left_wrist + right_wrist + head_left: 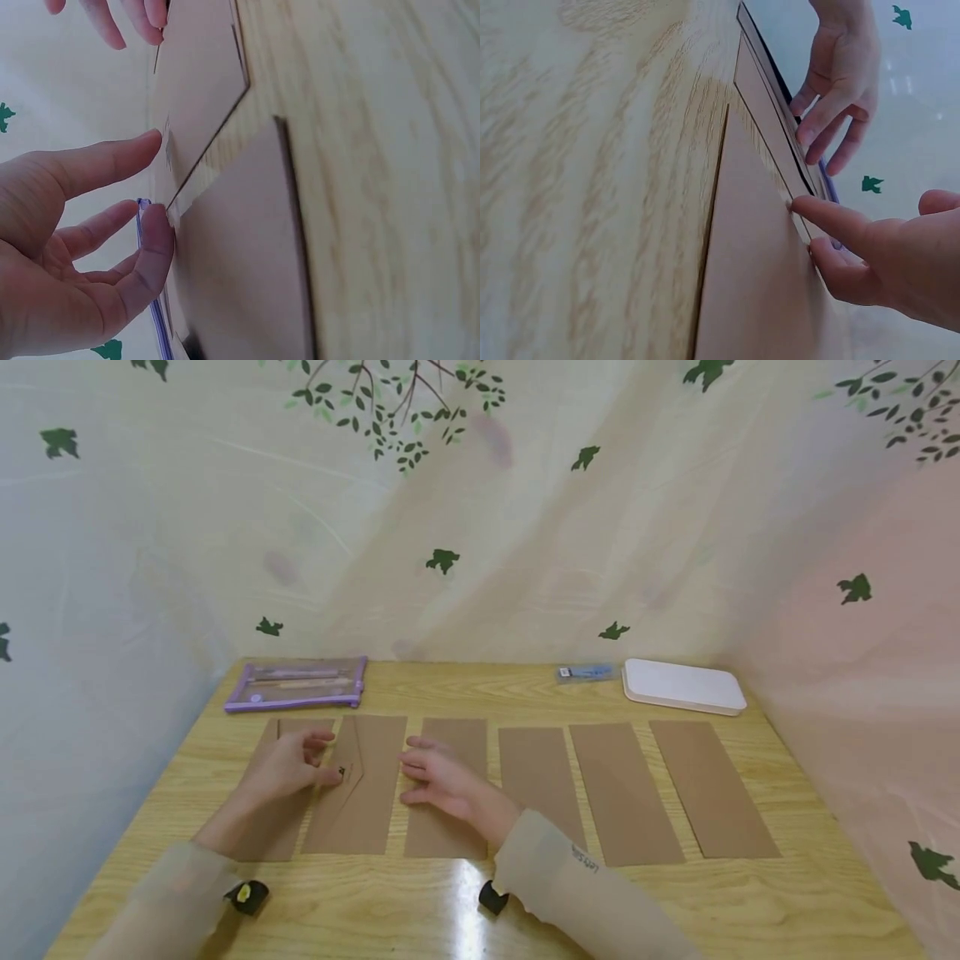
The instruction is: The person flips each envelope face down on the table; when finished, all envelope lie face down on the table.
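Several brown paper envelopes lie in a row on the wooden table. My left hand (288, 768) is over the leftmost envelope (266, 835), fingers loosely bent, with its thumb at the left edge of the second envelope (367, 827). That second envelope shows a pointed flap and small dark print. Over the third envelope (450, 839) reaches my right hand (453, 785), its fingers spread toward the second envelope's right edge. In the right wrist view, the fingertips of the right hand (892, 251) are at an envelope edge; exact contact is hard to tell.
Further right lie more brown envelopes (626, 802). Along the back stand a clear purple-edged pencil pouch (294, 702) at left, a small blue item in clear wrapping (587, 672), and a white flat case (682, 685). A leaf-patterned curtain (510, 585) hangs behind the table.
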Demonstrator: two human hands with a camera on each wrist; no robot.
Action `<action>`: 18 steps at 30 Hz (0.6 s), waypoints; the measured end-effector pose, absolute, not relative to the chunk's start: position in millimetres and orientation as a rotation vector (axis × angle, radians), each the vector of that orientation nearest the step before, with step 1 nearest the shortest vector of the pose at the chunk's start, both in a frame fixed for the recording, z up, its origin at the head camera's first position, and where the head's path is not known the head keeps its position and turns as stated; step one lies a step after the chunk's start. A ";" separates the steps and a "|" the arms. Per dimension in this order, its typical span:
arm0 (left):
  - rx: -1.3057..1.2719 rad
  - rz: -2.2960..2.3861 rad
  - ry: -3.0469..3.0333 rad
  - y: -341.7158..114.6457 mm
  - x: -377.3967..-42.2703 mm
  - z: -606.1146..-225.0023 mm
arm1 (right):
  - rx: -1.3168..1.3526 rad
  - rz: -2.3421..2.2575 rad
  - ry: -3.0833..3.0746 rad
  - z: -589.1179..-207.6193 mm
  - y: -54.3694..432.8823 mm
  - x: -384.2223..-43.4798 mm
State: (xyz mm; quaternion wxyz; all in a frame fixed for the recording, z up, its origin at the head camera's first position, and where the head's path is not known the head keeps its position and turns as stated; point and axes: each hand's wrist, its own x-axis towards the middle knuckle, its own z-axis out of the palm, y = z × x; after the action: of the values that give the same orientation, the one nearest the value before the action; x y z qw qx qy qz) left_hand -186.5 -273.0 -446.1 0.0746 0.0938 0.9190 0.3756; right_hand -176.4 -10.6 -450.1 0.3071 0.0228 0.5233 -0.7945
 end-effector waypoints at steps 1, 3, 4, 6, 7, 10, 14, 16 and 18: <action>0.276 1.135 2.748 -272.1 -187.0 -446.7 | 0.066 -2.104 1.375 -450.1 -10.1 -176.4; 0.262 1.162 2.725 -269.9 -187.5 -447.6 | 0.077 -2.113 1.354 -450.4 -9.4 -176.5; 0.254 1.177 2.715 -269.4 -187.3 -447.3 | 0.084 -2.116 1.345 -450.1 -9.9 -176.8; 0.236 1.203 2.694 -268.1 -186.5 -446.5 | 0.092 -2.120 1.336 -449.6 -11.0 -177.3; 0.226 1.222 2.682 -267.6 -186.3 -446.1 | 0.096 -2.122 1.335 -449.6 -11.5 -177.4; 0.218 1.245 2.656 -266.3 -185.6 -444.3 | 0.103 -2.122 1.335 -449.7 -12.5 -177.7; 0.200 1.265 2.615 -265.5 -186.5 -441.9 | 0.112 -2.125 1.326 -449.3 -12.6 -177.7; 0.186 1.287 2.580 -265.4 -187.6 -441.3 | 0.119 -2.129 1.320 -449.1 -12.7 -177.8; 0.165 1.311 2.538 -266.6 -189.6 -441.5 | 0.120 -2.131 1.316 -449.4 -12.8 -178.1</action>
State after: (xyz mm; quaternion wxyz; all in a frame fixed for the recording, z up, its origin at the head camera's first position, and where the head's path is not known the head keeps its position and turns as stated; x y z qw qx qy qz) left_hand -189.6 -266.6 -441.5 0.1396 0.0572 0.8783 0.4536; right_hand -178.1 -12.8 -449.4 0.3117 0.0455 0.4988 -0.8075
